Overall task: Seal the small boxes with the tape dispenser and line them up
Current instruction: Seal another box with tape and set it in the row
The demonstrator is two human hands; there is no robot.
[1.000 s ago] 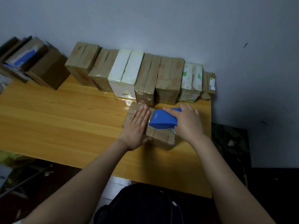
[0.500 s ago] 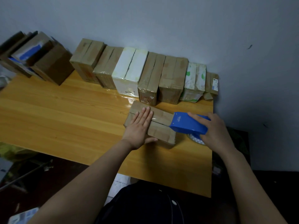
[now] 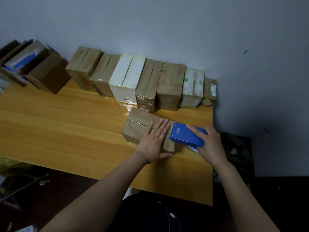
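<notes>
The plain brown box (image 3: 139, 125) lies flat just before the row of sealed boxes (image 3: 150, 81), the left hand (image 3: 153, 141) pressing it, fingers straight. The right hand (image 3: 210, 143) grips the blue tape dispenser (image 3: 185, 136), lettered "deli", at its right end.

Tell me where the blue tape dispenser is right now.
In the head view, the blue tape dispenser is at the right end of the brown box, held by the right hand.

Yellow wooden table (image 3: 66, 128), grey wall (image 3: 167, 27)
</notes>
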